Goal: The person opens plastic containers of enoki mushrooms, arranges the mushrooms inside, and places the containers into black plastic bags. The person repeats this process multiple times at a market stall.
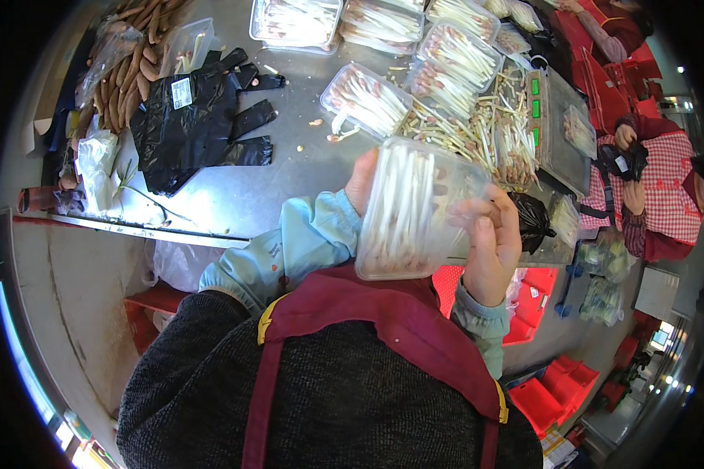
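A clear plastic tray (408, 205) holding pale stalks with pinkish ends is raised in front of my chest. My left hand (362, 179) grips its left side, the fingers hidden behind it. At the right side, my right hand (488, 234) has its fingertips on a clear, thin plastic piece, perhaps a lid, over the tray's edge; how firmly it holds is unclear. Just beyond, another filled tray (366, 101) stands on the metal table (305, 176). Loose stalks (475, 126) lie heaped to its right.
More filled trays (381, 26) line the far side. Black plastic bags (182, 129) and brown tubers (132, 70) lie left. A scale-like metal box (563, 129) and a tied black bag (528, 220) are right. A co-worker in a checked apron (663, 182) stands beyond; red crates (554, 390) are on the floor.
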{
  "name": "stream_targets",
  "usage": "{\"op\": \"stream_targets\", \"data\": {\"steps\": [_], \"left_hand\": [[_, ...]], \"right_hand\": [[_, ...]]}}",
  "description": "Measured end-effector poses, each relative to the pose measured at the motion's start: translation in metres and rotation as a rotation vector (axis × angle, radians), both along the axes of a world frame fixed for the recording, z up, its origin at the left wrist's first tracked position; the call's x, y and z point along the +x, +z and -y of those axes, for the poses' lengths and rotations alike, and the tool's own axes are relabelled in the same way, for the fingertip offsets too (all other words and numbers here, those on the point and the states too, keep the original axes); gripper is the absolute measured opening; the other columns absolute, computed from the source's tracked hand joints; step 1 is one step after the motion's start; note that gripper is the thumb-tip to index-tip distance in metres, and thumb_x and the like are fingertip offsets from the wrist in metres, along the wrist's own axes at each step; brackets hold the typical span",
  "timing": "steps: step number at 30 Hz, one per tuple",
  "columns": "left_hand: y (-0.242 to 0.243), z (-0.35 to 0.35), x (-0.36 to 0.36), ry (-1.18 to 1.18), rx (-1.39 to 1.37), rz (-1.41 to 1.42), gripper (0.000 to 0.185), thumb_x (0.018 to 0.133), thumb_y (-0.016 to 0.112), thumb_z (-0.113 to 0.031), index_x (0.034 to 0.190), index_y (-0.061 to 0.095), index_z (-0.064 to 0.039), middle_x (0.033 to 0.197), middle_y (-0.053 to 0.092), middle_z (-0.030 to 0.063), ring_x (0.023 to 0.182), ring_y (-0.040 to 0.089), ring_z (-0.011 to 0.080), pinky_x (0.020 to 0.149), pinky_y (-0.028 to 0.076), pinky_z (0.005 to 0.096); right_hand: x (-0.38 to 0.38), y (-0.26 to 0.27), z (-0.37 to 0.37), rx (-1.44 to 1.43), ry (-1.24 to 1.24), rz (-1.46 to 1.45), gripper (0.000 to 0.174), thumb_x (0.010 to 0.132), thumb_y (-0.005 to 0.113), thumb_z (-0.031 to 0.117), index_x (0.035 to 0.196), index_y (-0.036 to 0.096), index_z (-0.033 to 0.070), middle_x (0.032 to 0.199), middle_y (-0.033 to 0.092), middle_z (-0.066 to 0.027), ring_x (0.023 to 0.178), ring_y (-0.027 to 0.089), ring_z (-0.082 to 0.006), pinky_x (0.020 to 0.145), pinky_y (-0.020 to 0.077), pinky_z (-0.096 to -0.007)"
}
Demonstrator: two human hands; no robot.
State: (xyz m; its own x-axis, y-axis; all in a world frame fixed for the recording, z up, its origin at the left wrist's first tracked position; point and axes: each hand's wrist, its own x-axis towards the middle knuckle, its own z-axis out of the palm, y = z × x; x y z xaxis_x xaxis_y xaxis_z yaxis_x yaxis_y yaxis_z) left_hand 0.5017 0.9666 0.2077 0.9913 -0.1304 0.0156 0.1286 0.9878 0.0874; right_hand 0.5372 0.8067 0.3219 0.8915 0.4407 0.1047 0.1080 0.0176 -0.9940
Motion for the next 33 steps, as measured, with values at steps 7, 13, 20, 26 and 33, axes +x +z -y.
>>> {"op": "stream_targets", "data": {"steps": [7,13,20,26,33], "left_hand": [[0.005,-0.016,-0.005,0.065,-0.067,0.064,0.08,0.08,0.039,-0.069,0.13,0.045,-0.007,0.125,0.051,0.0164,0.111,0.052,0.0317,0.096,0.04,0.0494],[0.001,0.008,-0.035,0.043,0.0,0.092,0.093,0.076,0.035,-0.076,0.141,0.026,-0.009,0.14,0.035,0.0154,0.126,0.039,0.031,0.105,0.032,0.0473],[-0.011,0.006,-0.044,-0.077,-0.068,0.075,0.08,0.086,0.033,-0.066,0.14,0.027,-0.008,0.139,0.037,0.0147,0.126,0.04,0.0295,0.104,0.033,0.0469],[-0.01,-0.006,-0.047,-0.06,0.101,-0.098,0.078,0.086,0.032,-0.065,0.14,0.028,-0.009,0.138,0.038,0.0152,0.124,0.041,0.0298,0.103,0.034,0.047],[-0.011,0.005,-0.014,-0.125,0.328,-0.16,0.081,0.085,0.031,-0.067,0.141,0.026,-0.01,0.139,0.036,0.0155,0.124,0.041,0.0302,0.103,0.033,0.0471]], "right_hand": [[-0.013,-0.036,0.028,-0.316,0.244,-0.182,0.007,0.088,0.054,0.007,0.086,0.052,0.001,0.069,0.053,0.0012,0.06,0.045,-0.0042,0.055,0.0382,-0.019],[-0.02,-0.033,0.019,-0.313,0.13,-0.082,0.013,0.089,0.053,0.01,0.08,0.051,0.001,0.06,0.05,0.0014,0.053,0.043,-0.0034,0.047,0.0344,-0.0217],[-0.019,-0.045,0.014,-0.525,-0.097,0.448,0.009,0.085,0.054,0.006,0.079,0.051,0.001,0.061,0.05,-0.0067,0.05,0.047,-0.0142,0.049,0.0396,-0.0295],[-0.02,-0.028,0.009,-0.277,0.034,0.198,0.008,0.084,0.055,0.009,0.079,0.051,0.003,0.068,0.05,-0.0064,0.063,0.048,-0.0136,0.058,0.0416,-0.0287],[-0.013,-0.006,0.014,-0.055,0.088,0.235,0.01,0.083,0.056,0.008,0.079,0.048,0.003,0.064,0.049,-0.007,0.055,0.048,-0.018,0.052,0.0395,-0.029]]}}
